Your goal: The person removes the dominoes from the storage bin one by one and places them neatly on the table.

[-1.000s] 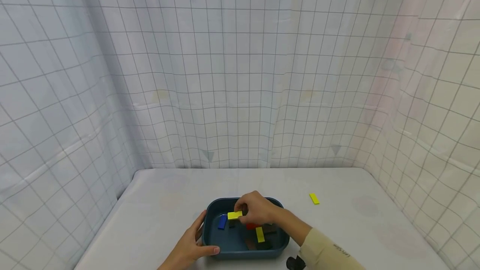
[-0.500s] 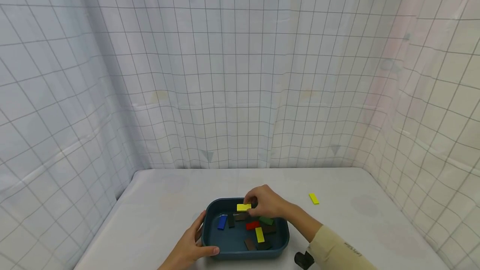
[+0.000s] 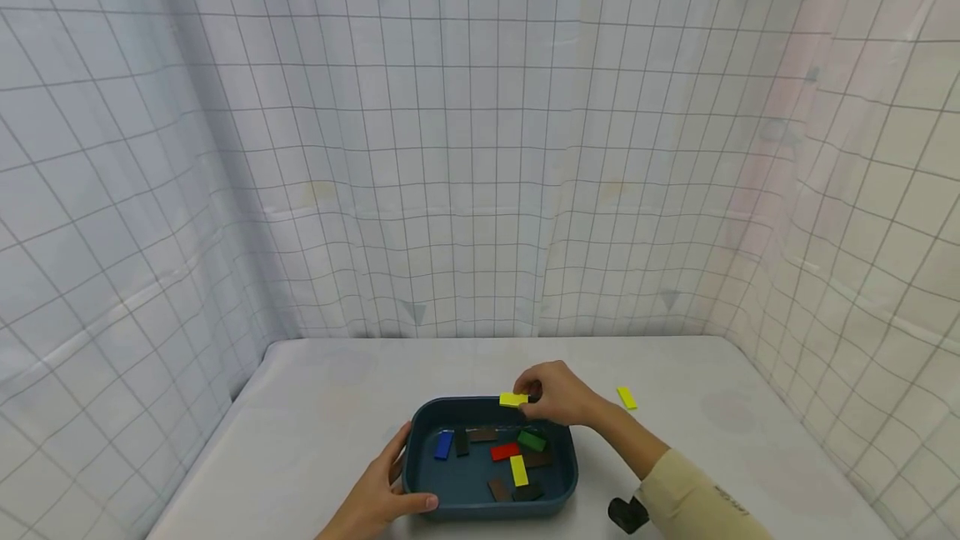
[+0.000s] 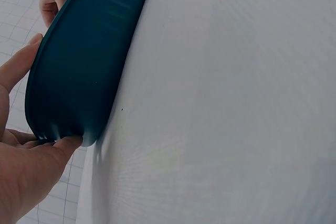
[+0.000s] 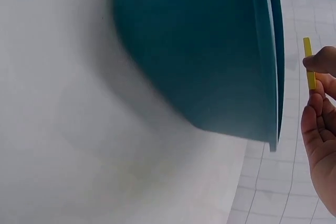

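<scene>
Fingers of my right hand [image 3: 557, 392], in the head view, pinched a yellow tile [image 3: 512, 400] by its long edges, over the far edge of the tray [image 3: 487, 512], right of the middle. My left hand [image 3: 375, 492] held the tray's near left corner, thumb along the near edge, fingers along the left. The left wrist view showed that grip bent around the corner. The right wrist view showed the tile apart from the rim, thumb across its thin side. It looked light, stiff and smooth, probably slippery, hardly fragile; I judged the long edges its surest hold.
</scene>
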Available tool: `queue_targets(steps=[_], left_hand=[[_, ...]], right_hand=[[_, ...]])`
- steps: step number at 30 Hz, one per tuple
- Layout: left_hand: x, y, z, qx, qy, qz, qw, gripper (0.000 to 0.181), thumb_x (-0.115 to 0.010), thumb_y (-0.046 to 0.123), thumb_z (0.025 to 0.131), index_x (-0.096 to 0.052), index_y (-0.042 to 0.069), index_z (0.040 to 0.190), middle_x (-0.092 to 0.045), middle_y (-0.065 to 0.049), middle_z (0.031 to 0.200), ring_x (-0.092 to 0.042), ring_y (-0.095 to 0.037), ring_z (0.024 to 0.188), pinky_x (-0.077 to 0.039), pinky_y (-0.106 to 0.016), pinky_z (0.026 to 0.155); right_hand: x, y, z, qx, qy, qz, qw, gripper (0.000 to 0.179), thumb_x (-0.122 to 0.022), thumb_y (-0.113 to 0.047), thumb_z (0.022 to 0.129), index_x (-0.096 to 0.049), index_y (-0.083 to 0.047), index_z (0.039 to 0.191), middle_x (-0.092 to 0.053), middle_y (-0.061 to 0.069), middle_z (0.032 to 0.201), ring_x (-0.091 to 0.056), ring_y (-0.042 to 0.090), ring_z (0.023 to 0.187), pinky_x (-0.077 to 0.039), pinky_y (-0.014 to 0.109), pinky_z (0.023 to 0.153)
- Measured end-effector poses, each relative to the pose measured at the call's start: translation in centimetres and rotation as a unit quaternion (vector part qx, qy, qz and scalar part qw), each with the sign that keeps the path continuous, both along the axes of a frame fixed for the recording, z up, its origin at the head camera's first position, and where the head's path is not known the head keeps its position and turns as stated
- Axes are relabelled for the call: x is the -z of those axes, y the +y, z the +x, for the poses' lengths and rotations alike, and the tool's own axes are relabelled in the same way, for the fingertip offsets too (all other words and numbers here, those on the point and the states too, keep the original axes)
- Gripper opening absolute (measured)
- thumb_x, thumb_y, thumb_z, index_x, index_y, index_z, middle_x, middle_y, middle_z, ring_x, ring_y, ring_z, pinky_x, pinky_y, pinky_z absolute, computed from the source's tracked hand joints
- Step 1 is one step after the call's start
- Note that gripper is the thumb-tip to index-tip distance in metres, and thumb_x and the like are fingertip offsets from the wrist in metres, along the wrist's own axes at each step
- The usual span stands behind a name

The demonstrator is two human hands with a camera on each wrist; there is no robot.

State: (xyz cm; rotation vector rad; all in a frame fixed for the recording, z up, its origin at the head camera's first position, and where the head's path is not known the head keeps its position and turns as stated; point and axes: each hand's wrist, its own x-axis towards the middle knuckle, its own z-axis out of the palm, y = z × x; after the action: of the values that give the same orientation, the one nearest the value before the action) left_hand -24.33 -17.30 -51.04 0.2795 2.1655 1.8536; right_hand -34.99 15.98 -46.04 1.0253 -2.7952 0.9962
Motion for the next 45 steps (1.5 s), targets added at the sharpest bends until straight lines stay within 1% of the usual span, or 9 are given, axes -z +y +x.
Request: queue_targets(steps=[4,12,19,23,29,36,39,45], left_hand=[[0.0,0.0,0.0,0.002,0.0,0.003,1.0,0.11,-0.083,0.019,0.089,-0.006,-0.003,0.164,-0.007,-0.033,0.166,-0.019,-0.054,0.149,-0.042,-0.057,0.109],[0.1,-0.1,-0.1,-0.002,0.009,-0.005,0.9999,0.111,-0.084,0.02,0.088,-0.007,-0.003,0.164,-0.008,-0.032,0.167,-0.019,-0.052,0.149,-0.041,-0.055,0.11],[0.2,-0.1,-0.3,-0.001,0.011,-0.008,0.9999,0.11,-0.084,0.021,0.088,-0.007,-0.003,0.164,-0.009,-0.031,0.167,-0.02,-0.051,0.149,-0.04,-0.056,0.111],[0.2,-0.2,-0.2,-0.004,0.006,-0.014,0.9999,0.111,-0.083,0.022,0.088,-0.007,-0.003,0.164,-0.009,-0.033,0.166,-0.021,-0.053,0.149,-0.042,-0.056,0.11],[0.3,-0.2,-0.3,0.004,0.008,-0.012,0.9999,0.11,-0.082,0.024,0.09,-0.006,-0.003,0.164,-0.01,-0.033,0.166,-0.022,-0.053,0.148,-0.043,-0.055,0.109],[0.1,-0.2,-0.2,0.007,0.009,-0.004,0.9999,0.109,-0.082,0.021,0.089,-0.006,-0.003,0.164,-0.008,-0.033,0.166,-0.02,-0.053,0.149,-0.044,-0.054,0.109],[0.1,-0.2,-0.2,0.004,0.008,-0.009,0.9999,0.109,-0.082,0.021,0.089,-0.006,-0.003,0.164,-0.009,-0.033,0.166,-0.02,-0.053,0.149,-0.042,-0.055,0.109],[0.2,-0.1,-0.3,-0.005,0.004,-0.02,0.9998,0.11,-0.083,0.022,0.089,-0.007,-0.003,0.164,-0.009,-0.034,0.166,-0.021,-0.055,0.148,-0.042,-0.057,0.109]], right_hand=[[0.0,1.0,-0.2,0.017,0.004,-0.006,0.9998,0.017,-0.079,-0.011,0.088,-0.078,-0.01,0.104,-0.068,-0.009,0.093,-0.061,0.013,0.082,-0.056,0.028,0.076],[0.1,3.1,-0.6,0.065,0.018,-0.014,0.9976,0.015,-0.079,-0.009,0.086,-0.078,-0.008,0.101,-0.069,-0.007,0.091,-0.061,0.014,0.08,-0.056,0.028,0.074],[0.7,5.3,-1.1,0.098,0.032,-0.019,0.9945,0.014,-0.081,-0.008,0.084,-0.078,-0.006,0.098,-0.068,-0.007,0.086,-0.058,0.013,0.077,-0.054,0.028,0.069],[1.3,6.8,-1.4,0.116,0.036,-0.02,0.9924,0.015,-0.082,-0.008,0.084,-0.078,-0.005,0.098,-0.067,-0.006,0.086,-0.057,0.012,0.077,-0.053,0.029,0.069],[1.9,8.9,-1.6,0.172,0.034,-0.029,0.984,0.016,-0.081,-0.008,0.083,-0.078,-0.005,0.099,-0.067,-0.003,0.088,-0.057,0.014,0.08,-0.053,0.032,0.071],[2.7,10.9,-1.9,0.242,0.026,-0.031,0.9695,0.017,-0.08,-0.01,0.085,-0.078,-0.002,0.1,-0.068,0.002,0.091,-0.059,0.019,0.084,-0.055,0.036,0.077],[3.1,11.8,-1.8,0.256,0.028,-0.037,0.9655,0.017,-0.08,-0.009,0.085,-0.077,0.0,0.099,-0.068,0.004,0.091,-0.059,0.02,0.083,-0.055,0.036,0.076],[4.0,13.6,-1.6,0.287,0.012,-0.054,0.9563,0.019,-0.081,-0.007,0.084,-0.076,0.002,0.1,-0.068,0.004,0.089,-0.061,0.021,0.083,-0.055,0.034,0.073]])
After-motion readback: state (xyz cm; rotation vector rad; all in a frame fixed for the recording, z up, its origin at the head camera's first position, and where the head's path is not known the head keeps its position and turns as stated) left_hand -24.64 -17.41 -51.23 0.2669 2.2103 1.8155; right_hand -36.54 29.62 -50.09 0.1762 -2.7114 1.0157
